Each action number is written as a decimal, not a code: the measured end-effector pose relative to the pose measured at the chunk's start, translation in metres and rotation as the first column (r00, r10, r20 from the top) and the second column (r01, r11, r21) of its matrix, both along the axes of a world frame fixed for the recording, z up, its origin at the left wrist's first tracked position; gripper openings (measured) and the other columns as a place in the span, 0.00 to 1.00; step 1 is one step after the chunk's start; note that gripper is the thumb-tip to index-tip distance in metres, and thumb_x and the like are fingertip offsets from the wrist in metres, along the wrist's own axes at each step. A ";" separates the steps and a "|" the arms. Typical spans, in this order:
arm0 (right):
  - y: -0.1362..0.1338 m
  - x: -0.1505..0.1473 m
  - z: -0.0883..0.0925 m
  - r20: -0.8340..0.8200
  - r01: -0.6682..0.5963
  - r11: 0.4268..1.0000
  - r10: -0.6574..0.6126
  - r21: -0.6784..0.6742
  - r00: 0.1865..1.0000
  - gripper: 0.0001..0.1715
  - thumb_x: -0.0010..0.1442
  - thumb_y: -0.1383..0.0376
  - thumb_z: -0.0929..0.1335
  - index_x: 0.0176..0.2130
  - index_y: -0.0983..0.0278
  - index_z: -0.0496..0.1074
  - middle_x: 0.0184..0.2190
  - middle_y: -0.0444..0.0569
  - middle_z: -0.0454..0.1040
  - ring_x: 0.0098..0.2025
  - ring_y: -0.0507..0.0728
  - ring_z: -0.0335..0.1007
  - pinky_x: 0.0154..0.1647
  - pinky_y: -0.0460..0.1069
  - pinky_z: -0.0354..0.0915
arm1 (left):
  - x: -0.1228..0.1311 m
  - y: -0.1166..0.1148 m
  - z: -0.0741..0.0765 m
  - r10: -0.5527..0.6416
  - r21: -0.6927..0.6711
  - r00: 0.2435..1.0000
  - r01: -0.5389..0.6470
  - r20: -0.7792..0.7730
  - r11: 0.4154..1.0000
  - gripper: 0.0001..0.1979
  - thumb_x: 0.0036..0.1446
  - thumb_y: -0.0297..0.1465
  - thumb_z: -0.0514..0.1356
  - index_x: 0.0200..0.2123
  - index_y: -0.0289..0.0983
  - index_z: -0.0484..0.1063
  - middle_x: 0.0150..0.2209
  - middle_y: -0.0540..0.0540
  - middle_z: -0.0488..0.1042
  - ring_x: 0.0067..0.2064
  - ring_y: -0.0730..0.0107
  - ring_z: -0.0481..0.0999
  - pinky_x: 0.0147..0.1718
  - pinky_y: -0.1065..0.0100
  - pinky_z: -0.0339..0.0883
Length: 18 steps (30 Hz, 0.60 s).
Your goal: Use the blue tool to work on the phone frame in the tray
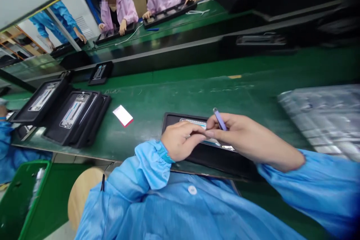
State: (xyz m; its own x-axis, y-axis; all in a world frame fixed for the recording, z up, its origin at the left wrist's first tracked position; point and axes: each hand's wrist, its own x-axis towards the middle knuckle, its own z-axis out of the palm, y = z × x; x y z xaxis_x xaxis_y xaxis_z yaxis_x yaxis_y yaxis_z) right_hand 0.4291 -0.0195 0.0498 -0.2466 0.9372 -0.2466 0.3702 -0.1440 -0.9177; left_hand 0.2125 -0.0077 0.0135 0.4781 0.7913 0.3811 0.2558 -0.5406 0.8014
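My right hand [239, 130] is closed around a slim purple pen-like tool [219, 119], whose upper end sticks up past the fingers; its lower tip is hidden. My left hand [182, 139] reaches in from the other side, thumb and fingers pinched together against the right fingertips. Whatever the left fingers hold, if anything, is too small or covered to make out. Beneath both hands lies a black tray [209, 159] at the bench's front edge. A phone frame [191, 122] with a silvery rim sits in it, partly hidden by the hands.
A white card with a red edge [123, 115] lies on the green bench [146, 97]. Stacked black trays [87, 127] with phone frames stand at left, bubble wrap [323, 116] at right. Lower left are a wooden stool [83, 195] and green crate [42, 195]. Co-workers sit across.
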 end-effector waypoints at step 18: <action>0.005 0.027 -0.004 0.500 -0.282 0.637 -0.189 0.717 0.845 0.19 0.74 0.62 0.63 0.47 0.51 0.83 0.46 0.44 0.86 0.47 0.63 0.85 0.49 0.59 0.79 | 0.033 0.027 0.004 0.075 0.133 0.956 -0.038 -0.283 0.990 0.11 0.75 0.33 0.57 0.49 0.39 0.79 0.45 0.42 0.85 0.51 0.61 0.84 0.57 0.60 0.77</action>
